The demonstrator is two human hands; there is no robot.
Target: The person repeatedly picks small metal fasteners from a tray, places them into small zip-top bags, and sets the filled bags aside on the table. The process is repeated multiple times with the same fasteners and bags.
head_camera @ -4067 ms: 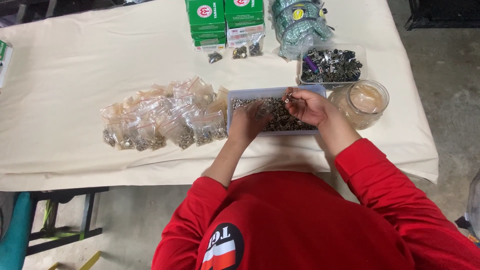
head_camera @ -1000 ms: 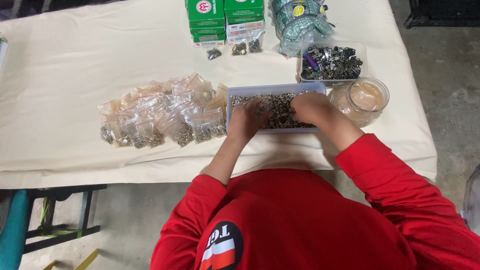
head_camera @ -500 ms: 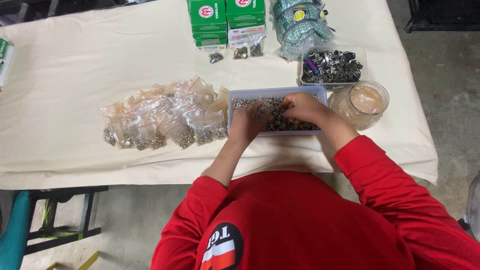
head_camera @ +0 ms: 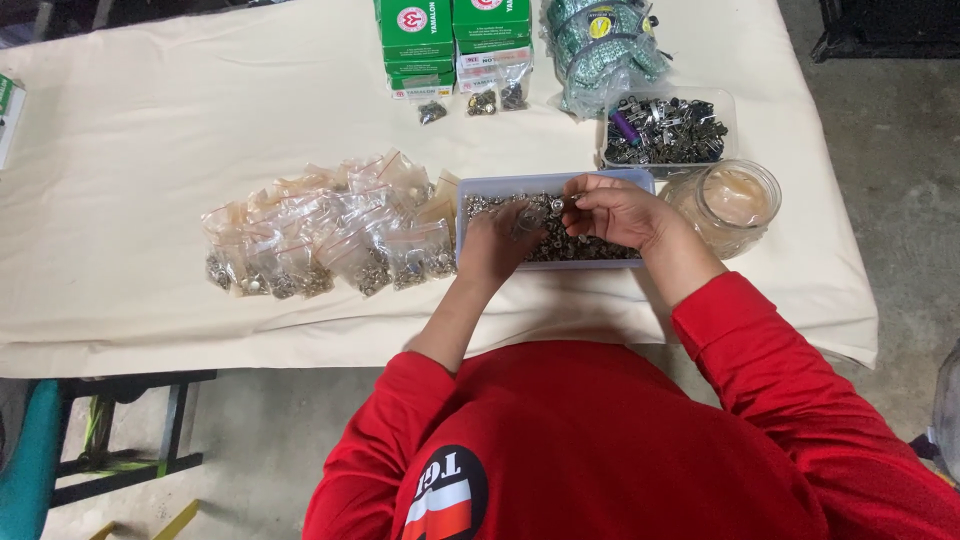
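Item: small metal fasteners [head_camera: 560, 240] in the shallow tray [head_camera: 640, 180] — I judge them light, hard, slippery, best pinched singly. My right hand [head_camera: 618, 212] pinches one; my left hand [head_camera: 497, 243] rests curled among them, its hold unclear.

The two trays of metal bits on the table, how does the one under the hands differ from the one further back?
The near tray is longer, bluish, and holds small silvery pieces; both the left hand and right hand are over it. The far tray is shorter, clear, untouched, and holds darker, larger clips plus one purple item. Both are shallow rectangular plastic trays resting on the cream cloth.
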